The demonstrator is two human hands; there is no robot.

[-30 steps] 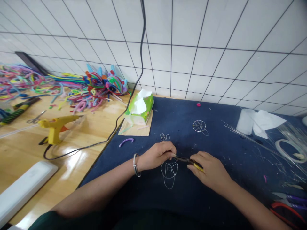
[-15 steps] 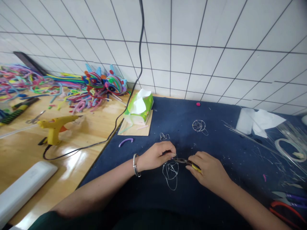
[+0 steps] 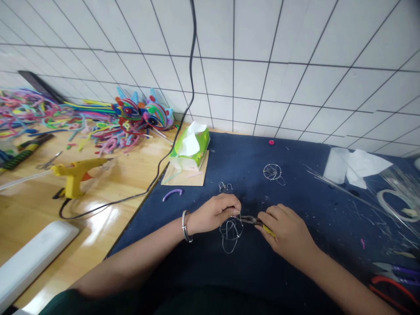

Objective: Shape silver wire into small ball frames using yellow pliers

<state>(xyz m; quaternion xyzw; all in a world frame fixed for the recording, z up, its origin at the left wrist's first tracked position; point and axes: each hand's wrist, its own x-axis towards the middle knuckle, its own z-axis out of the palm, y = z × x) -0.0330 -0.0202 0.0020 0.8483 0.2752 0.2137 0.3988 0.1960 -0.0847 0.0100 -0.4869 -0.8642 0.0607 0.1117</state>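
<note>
My left hand (image 3: 219, 211), with a silver bangle at the wrist, pinches the top of a round wire ornament (image 3: 231, 230). The ornament hangs below the fingertips, with bent wire inside its ring and a loose loop beneath. My right hand (image 3: 285, 227) is closed round the yellow handles of a pair of pliers (image 3: 252, 220). The jaws point left and meet the wire close to my left fingertips; whether they grip it is too small to tell. Beyond my hands lie a second round wire ornament (image 3: 272, 172) and a few small wire hooks (image 3: 225, 187).
A green tissue pack (image 3: 193, 146) sits on a thin wooden board (image 3: 183, 178). Leftward are a yellow glue gun (image 3: 77, 175), its cord, and heaped pipe cleaners (image 3: 111, 138). Loose wires (image 3: 402, 188), a wire coil (image 3: 387, 203) and scissors (image 3: 393, 284) lie at right on dark cloth.
The hanging wire ornament has swung slightly left and up under my left fingers. My right hand and the pliers have shifted very little.
</note>
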